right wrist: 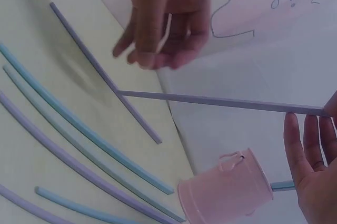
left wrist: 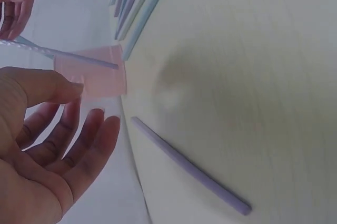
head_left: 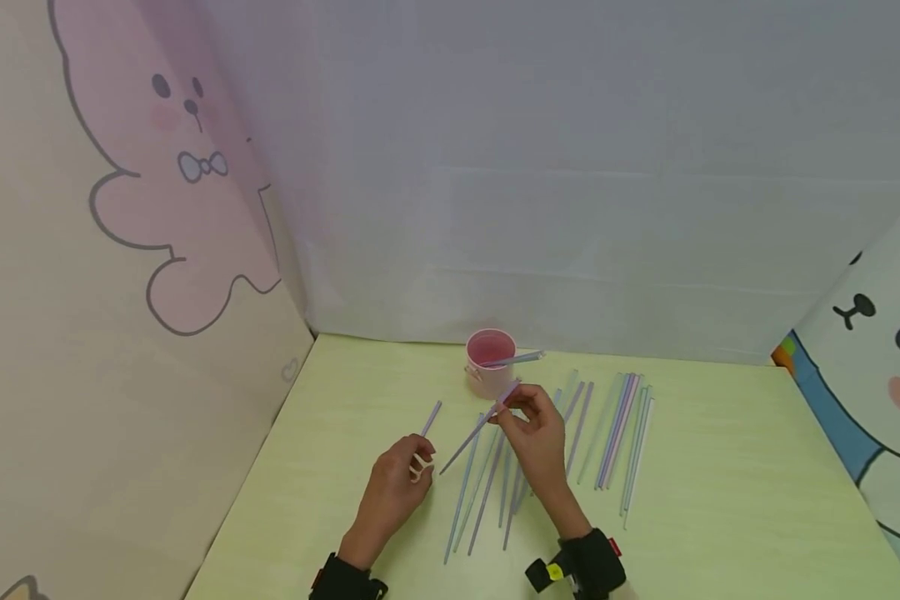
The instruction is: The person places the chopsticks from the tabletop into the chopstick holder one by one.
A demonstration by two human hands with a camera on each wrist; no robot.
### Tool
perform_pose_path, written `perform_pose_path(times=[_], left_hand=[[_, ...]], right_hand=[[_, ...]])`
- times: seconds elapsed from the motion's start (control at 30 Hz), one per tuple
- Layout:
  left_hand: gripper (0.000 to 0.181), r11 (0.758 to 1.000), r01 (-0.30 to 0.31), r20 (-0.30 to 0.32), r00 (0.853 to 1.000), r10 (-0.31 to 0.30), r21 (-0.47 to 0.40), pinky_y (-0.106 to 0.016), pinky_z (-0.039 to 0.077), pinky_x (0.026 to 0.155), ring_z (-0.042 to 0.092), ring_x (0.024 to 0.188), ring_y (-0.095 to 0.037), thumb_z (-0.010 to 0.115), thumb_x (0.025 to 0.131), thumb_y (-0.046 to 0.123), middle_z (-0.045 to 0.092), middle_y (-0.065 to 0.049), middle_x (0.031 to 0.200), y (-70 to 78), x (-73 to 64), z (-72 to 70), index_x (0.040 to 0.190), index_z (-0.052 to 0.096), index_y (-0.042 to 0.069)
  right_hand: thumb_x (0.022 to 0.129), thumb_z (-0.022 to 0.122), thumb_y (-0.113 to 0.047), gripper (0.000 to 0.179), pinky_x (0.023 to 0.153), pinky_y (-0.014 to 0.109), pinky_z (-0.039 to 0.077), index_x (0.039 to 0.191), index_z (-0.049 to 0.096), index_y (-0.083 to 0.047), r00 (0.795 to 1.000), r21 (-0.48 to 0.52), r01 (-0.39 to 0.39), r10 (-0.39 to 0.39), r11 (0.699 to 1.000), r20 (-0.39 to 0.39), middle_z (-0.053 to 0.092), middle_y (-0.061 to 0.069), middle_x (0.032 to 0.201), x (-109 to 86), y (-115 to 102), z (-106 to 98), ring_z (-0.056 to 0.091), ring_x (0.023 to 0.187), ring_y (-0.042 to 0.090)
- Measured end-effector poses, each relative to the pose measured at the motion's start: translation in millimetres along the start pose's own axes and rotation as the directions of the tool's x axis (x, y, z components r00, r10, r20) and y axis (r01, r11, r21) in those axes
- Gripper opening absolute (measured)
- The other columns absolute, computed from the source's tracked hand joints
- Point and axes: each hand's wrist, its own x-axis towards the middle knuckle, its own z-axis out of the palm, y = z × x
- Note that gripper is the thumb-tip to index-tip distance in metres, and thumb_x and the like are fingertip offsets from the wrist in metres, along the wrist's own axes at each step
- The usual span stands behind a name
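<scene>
My right hand (head_left: 537, 433) pinches a thin purple straw-like stick (right wrist: 221, 101) near its upper end, the rest slanting down toward the left hand. My left hand (head_left: 399, 479) has loosely bent fingers and holds nothing; in the left wrist view a gap shows between thumb and fingers. Beside it on the table lies another purple stick (left wrist: 192, 170), partly covered by that hand in the head view. Behind the right hand stands a small pink bucket-shaped cup (head_left: 487, 383), with light blue sticks (head_left: 525, 358) leaning out over its right rim.
Several blue, green and purple sticks (head_left: 483, 496) lie spread below and beside the right hand. Farther right is a closer row of purple, pink and pale sticks (head_left: 621, 433). The yellow-green table (head_left: 735, 467) meets a pale wall sheet (head_left: 570, 250) at its back edge.
</scene>
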Motion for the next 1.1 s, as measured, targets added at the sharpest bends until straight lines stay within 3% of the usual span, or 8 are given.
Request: perform_pose_path(times=[0.27,0.5,0.73,1.1], left_hand=[[0.024,0.979,0.160,-0.006,0.987,-0.161,0.125,-0.030,0.051,0.058,0.061,0.072,-0.014,0.076,0.075,0.000,0.064,0.002,0.084,-24.5,-13.7,-6.7,0.094,0.065,0.011],[0.021,0.954,0.262,-0.020,0.965,-0.262,0.143,-0.027,0.045,0.050,0.053,0.059,-0.012,0.078,0.074,0.001,0.066,-0.001,0.079,-36.1,-18.8,-8.6,0.091,0.067,0.007],[0.024,0.938,0.275,0.006,0.959,-0.283,0.211,-0.027,0.043,0.048,0.050,0.059,-0.013,0.084,0.070,0.007,0.060,0.001,0.072,-39.7,-15.9,-5.8,0.086,0.066,0.006],[0.016,0.931,0.267,0.017,0.960,-0.280,0.251,-0.032,0.048,0.046,0.056,0.059,-0.019,0.069,0.071,-0.010,0.058,-0.003,0.067,-44.3,-20.9,-11.0,0.080,0.066,0.003]], right_hand=[[0.081,0.057,0.029,0.025,0.067,0.039,0.063,0.105,0.051,0.023,0.993,0.005,0.100,-0.100,0.995,-0.065,0.053,0.032,0.095,24.5,-17.2,-24.4,0.061,0.083,0.036],[0.081,0.053,0.031,0.022,0.069,0.039,0.063,0.101,0.046,0.028,0.974,0.054,0.188,-0.179,0.981,-0.141,0.059,0.022,0.093,47.6,-36.1,-43.1,0.063,0.082,0.031],[0.082,0.052,0.030,0.021,0.070,0.039,0.062,0.102,0.044,0.029,0.952,0.064,0.279,-0.266,0.958,-0.153,0.059,0.023,0.094,71.9,-50.5,-48.0,0.063,0.082,0.030],[0.083,0.056,0.028,0.025,0.072,0.041,0.062,0.107,0.047,0.027,0.919,0.059,0.339,-0.317,0.939,-0.234,0.057,0.028,0.095,99.4,-57.0,-53.3,0.062,0.084,0.034]])
